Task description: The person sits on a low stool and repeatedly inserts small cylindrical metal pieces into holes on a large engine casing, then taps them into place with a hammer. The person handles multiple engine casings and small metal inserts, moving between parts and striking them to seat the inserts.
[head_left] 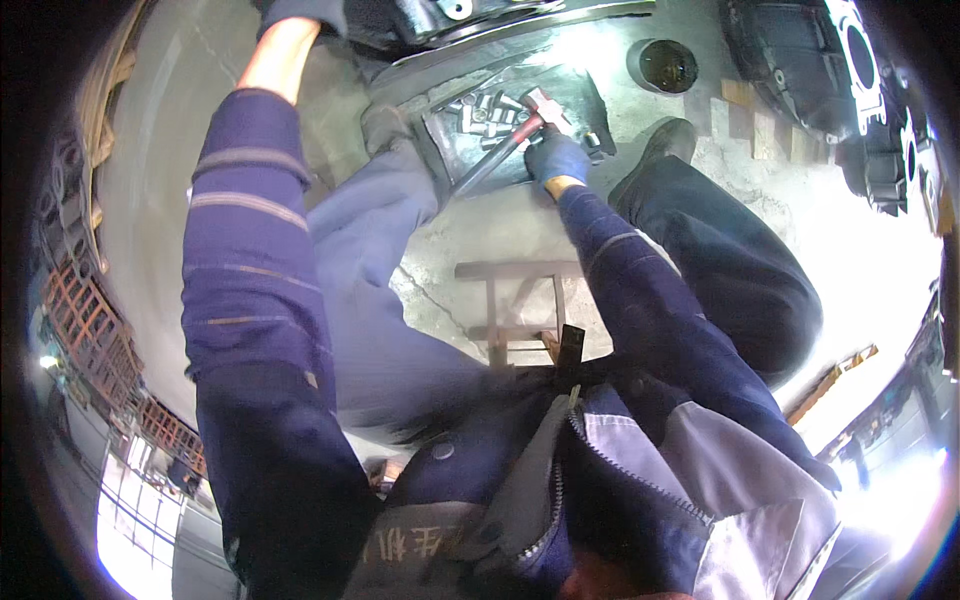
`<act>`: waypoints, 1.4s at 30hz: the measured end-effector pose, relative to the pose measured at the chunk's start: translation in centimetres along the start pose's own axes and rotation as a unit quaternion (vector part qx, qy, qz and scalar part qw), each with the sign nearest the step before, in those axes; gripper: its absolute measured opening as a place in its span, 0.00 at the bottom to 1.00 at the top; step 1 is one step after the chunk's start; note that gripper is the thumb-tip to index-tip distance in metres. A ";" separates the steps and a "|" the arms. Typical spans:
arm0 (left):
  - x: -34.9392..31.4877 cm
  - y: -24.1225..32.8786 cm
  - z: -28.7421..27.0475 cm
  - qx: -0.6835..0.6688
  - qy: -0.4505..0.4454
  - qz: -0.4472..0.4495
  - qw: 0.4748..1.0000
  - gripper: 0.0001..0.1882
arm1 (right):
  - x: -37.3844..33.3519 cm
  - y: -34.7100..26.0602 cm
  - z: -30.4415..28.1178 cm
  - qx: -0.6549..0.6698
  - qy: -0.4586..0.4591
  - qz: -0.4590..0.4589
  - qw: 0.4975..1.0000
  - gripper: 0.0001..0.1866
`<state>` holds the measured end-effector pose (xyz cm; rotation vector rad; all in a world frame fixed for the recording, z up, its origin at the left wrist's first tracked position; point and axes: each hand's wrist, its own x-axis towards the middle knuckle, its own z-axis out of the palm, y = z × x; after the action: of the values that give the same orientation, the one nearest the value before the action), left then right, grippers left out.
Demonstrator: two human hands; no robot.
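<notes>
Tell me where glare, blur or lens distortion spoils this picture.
Head view: glare whitens the floor at right and the far edge of the tray; head view: the left trouser leg looks hazy, though the hammer beside the right hand reads clearly; head view: fisheye bending curves the outer surroundings, and the corners go black.

The grey floor (445,250) carries a dark tray (446,143), a round container (664,67), a wooden frame (518,270)
</notes>
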<state>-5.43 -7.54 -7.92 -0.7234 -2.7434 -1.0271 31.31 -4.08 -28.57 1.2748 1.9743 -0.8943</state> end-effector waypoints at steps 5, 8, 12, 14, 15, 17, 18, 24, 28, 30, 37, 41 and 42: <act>0.1 -0.6 0.2 -0.066 -0.025 0.040 0.997 0.24 | -0.2 -0.7 0.5 0.018 0.025 0.011 0.999 0.21; 0.1 -0.5 0.3 -0.046 -0.005 -0.045 0.998 0.26 | -0.9 -0.5 -0.7 0.044 0.029 -0.016 0.998 0.19; 0.2 0.8 -0.7 0.077 -0.102 -0.083 0.988 0.39 | -1.6 -0.4 -5.0 0.051 0.021 -0.047 0.997 0.25; 0.0 2.4 -1.7 0.156 -0.132 -0.079 0.976 0.38 | -2.2 -0.5 -8.9 0.090 0.038 -0.084 0.992 0.27; -0.2 3.2 -2.5 0.153 -0.144 -0.073 0.975 0.36 | -2.8 -0.9 -10.8 0.153 0.083 -0.087 0.981 0.25; -0.7 5.2 -4.5 0.155 -0.148 -0.061 0.975 0.34 | -4.5 -1.9 -15.7 0.158 0.151 -0.177 0.960 0.22; -0.9 6.5 -5.4 0.177 -0.103 -0.039 0.978 0.31 | -5.5 -2.8 -18.5 0.152 0.200 -0.234 0.939 0.22; -7.3 14.5 -7.8 -0.205 -0.247 0.015 0.947 0.16 | -15.7 -6.7 -30.9 0.144 0.288 -0.534 0.782 0.16; -11.7 16.7 -8.2 -0.387 -0.275 0.086 0.876 0.16 | -20.0 -7.8 -32.0 0.037 0.347 -0.564 0.748 0.17; -12.8 17.2 -8.4 -0.452 -0.267 0.082 0.847 0.17 | -20.6 -8.0 -31.5 0.181 0.257 -0.543 0.779 0.19; -12.5 18.8 -8.9 -0.577 -0.324 -0.180 0.727 0.18 | -19.8 -8.1 -32.1 0.158 0.328 -0.530 0.766 0.20; -12.3 19.2 -8.9 -0.600 -0.365 -0.261 0.662 0.18 | -19.6 -8.0 -32.8 0.151 0.327 -0.541 0.760 0.22; -12.3 19.1 -8.8 -0.611 -0.371 -0.267 0.646 0.18 | -19.5 -8.0 -32.9 0.151 0.324 -0.540 0.762 0.22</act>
<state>14.05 -5.57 6.58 -0.3858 -2.3491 -3.5419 26.21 9.91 7.55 0.4580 3.3430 -1.4496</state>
